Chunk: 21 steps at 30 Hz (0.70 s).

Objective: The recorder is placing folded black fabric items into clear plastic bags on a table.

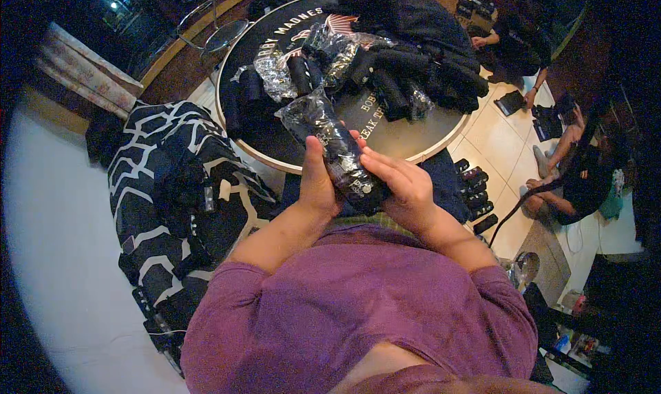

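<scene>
In front of my chest I hold a black cylinder-shaped bundle (342, 153) with pale print, partly inside a clear plastic bag. The bag's loose, crumpled end points away from me, over the table's near edge. My left hand (319, 177) cups the bundle from its left side, thumb up. On the other side my right hand (403, 184) grips it, fingers across its upper face. Beyond it, on the round table (413, 136), lie several similar black bundles (391, 94) and crumpled clear plastic bags (274, 74).
A large black heap (441, 36) covers the table's far right. At left stands a seat draped in black-and-white patterned cloth (148, 146). Black bundles (474, 191) lie on the tiled floor (496, 160). Two people sit at right, one with a hand at a black object (509, 103).
</scene>
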Available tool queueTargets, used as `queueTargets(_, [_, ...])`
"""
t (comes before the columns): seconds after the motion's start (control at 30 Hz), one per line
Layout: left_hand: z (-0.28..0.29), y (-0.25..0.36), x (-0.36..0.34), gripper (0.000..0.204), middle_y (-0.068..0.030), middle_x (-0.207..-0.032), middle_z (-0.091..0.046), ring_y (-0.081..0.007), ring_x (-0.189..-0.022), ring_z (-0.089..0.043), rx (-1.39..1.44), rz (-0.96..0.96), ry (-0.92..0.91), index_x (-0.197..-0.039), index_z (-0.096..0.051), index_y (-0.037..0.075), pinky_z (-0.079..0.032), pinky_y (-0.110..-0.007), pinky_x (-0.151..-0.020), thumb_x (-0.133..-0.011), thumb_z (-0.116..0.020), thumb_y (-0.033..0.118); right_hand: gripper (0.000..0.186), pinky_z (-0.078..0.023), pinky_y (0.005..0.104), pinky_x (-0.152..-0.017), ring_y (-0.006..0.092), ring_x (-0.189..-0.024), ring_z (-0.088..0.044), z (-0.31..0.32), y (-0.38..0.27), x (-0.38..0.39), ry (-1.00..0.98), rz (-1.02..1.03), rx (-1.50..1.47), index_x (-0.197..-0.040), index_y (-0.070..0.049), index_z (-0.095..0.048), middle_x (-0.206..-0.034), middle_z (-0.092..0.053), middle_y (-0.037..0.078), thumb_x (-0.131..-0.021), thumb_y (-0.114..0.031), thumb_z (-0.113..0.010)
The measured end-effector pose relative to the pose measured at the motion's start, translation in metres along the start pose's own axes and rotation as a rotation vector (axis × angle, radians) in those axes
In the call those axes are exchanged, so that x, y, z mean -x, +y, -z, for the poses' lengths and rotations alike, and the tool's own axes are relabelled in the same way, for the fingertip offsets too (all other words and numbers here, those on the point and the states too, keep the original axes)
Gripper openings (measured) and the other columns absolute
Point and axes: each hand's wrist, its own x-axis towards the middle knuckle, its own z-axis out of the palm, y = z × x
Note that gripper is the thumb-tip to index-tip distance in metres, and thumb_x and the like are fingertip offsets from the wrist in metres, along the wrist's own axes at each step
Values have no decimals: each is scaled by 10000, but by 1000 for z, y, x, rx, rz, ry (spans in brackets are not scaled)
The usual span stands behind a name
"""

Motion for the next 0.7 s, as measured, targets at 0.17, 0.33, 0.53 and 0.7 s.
queueTargets(0.17, [5, 9, -10, 798, -107, -1126, -572, -240, -1037, -568, 41, -26, -68, -1220, -466, 61, -477, -398, -920, -774, -487, 722, 550, -513, 372, -841, 313, -1004, -628, 7, 3, -11, -79, 12, 20, -1170, -59, -593, -1156, -616, 163, -636, 77, -591])
queueTargets(0.33, [12, 14, -19, 786, -105, -1081, -616, -230, -1013, -590, 140, 55, 29, -1141, -535, 54, -487, -388, -902, -789, -421, 748, 656, -493, 378, -877, 319, -1045, -608, 4, 2, -14, -81, 17, -27, -1231, -59, -547, -1229, -572, 172, -601, 119, -584])
queueTargets(0.53, [9, 10, -18, 822, -86, -983, -619, -216, -940, -600, 126, 123, 101, -1082, -550, 46, -481, -375, -891, -749, -428, 788, 620, -506, 371, -849, 317, -1030, -617, 3, 9, -5, -123, -29, -28, -1210, -60, -565, -1229, -574, 175, -620, 130, -565])
queueTargets(0.7, [11, 9, -19, 840, -89, -995, -617, -221, -951, -599, 139, 115, 40, -1100, -542, 53, -483, -384, -893, -731, -427, 798, 549, -523, 369, -809, 306, -979, -643, 3, 11, -5, -42, -11, -55, -1141, -62, -610, -1152, -622, 166, -625, 121, -577])
